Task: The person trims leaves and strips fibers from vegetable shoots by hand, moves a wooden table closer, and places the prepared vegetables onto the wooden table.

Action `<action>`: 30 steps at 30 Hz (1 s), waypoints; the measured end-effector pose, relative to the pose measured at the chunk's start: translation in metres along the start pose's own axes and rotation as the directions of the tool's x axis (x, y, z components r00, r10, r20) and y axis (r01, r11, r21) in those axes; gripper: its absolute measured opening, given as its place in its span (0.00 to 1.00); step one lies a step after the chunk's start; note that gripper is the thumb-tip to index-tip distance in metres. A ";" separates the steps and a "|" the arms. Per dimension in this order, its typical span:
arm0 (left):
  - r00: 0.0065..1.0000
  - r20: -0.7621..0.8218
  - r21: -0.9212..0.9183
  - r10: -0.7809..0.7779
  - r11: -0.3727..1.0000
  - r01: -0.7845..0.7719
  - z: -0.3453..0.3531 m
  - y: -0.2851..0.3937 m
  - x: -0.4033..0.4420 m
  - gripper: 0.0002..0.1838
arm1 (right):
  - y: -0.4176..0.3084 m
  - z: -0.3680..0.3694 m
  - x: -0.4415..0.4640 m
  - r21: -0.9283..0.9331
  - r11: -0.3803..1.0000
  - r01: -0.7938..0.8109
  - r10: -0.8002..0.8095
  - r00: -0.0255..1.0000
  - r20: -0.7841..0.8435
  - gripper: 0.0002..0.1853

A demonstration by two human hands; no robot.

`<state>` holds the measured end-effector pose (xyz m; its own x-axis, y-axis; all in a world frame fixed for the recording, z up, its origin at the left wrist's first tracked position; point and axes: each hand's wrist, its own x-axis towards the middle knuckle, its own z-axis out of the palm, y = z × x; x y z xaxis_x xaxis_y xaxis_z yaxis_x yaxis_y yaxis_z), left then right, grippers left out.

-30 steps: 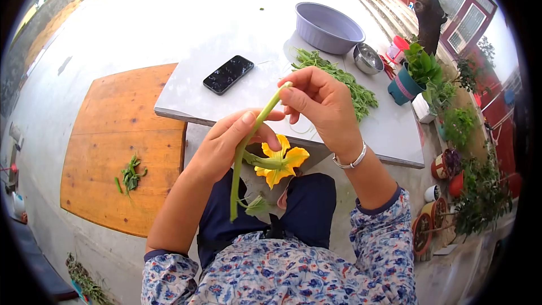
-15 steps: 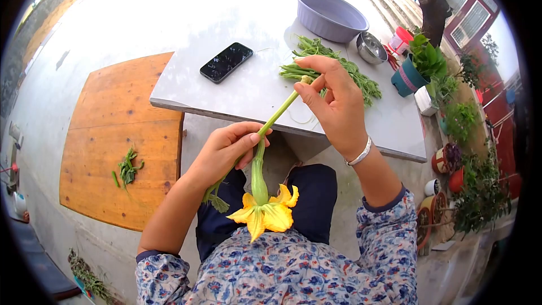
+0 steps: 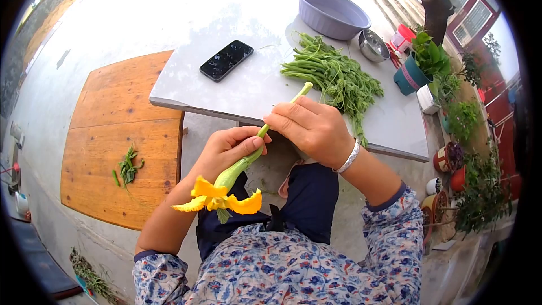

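Observation:
A squash blossom [image 3: 230, 176] with a small green fruit and a long stem slants across in front of my lap, yellow petals lowest. My left hand [image 3: 222, 151] is closed around the stem just above the fruit. Further up, the fingers of my right hand [image 3: 315, 131] pinch the same stem, and its pale cut end [image 3: 305, 89] sticks out beyond them. Just past that end, a bunch of leafy green shoots [image 3: 341, 76] lies on the grey-white table [image 3: 186, 87].
A black phone [image 3: 227, 61] lies on the table. Toward the back right stand a purple-grey basin [image 3: 333, 25] and a metal bowl [image 3: 372, 46]. Plant scraps [image 3: 130, 166] rest on a wooden board [image 3: 107, 135] at left. Potted plants [image 3: 409, 76] line the right side.
My right hand has come down from the stem's cut end to pinch it near my left hand. The blossom has swung left and tilted, and more of the green bunch shows.

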<state>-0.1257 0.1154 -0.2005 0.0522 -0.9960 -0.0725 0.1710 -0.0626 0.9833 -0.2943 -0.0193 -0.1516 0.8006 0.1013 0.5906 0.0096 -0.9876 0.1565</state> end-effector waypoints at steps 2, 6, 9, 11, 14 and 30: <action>0.999 -0.029 -0.042 0.026 0.999 -0.028 0.003 0.000 -0.001 0.14 | -0.003 0.002 -0.002 0.106 0.990 -0.092 0.099 0.993 -0.070 0.13; 1.000 -0.012 -0.101 0.029 0.994 -0.030 0.005 0.002 -0.004 0.15 | -0.007 0.013 -0.007 0.218 0.962 -0.165 0.194 0.973 -0.122 0.12; 0.995 -0.012 -0.127 0.098 0.987 -0.099 0.010 0.003 -0.003 0.15 | -0.017 0.018 -0.008 0.451 0.849 -0.274 0.378 0.912 -0.157 0.09; 0.996 -0.004 -0.142 0.092 0.986 -0.092 0.009 0.002 -0.002 0.16 | -0.030 0.014 -0.006 0.752 0.364 -0.549 0.702 0.693 0.166 0.08; 0.999 0.007 -0.205 0.053 0.978 -0.051 0.009 0.010 -0.002 0.16 | -0.026 0.017 -0.005 0.737 0.359 -0.572 0.720 0.673 0.172 0.08; 0.972 -0.184 0.021 0.144 0.990 -0.143 0.004 -0.001 0.006 0.10 | -0.030 0.037 -0.005 0.712 -0.296 -0.637 0.480 0.545 0.688 0.20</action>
<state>-0.1295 0.1090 -0.2011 0.2566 -0.9657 0.0407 0.1412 0.0792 0.9868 -0.2763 0.0054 -0.1889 0.8525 -0.5014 -0.1475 -0.0866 0.1428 -0.9860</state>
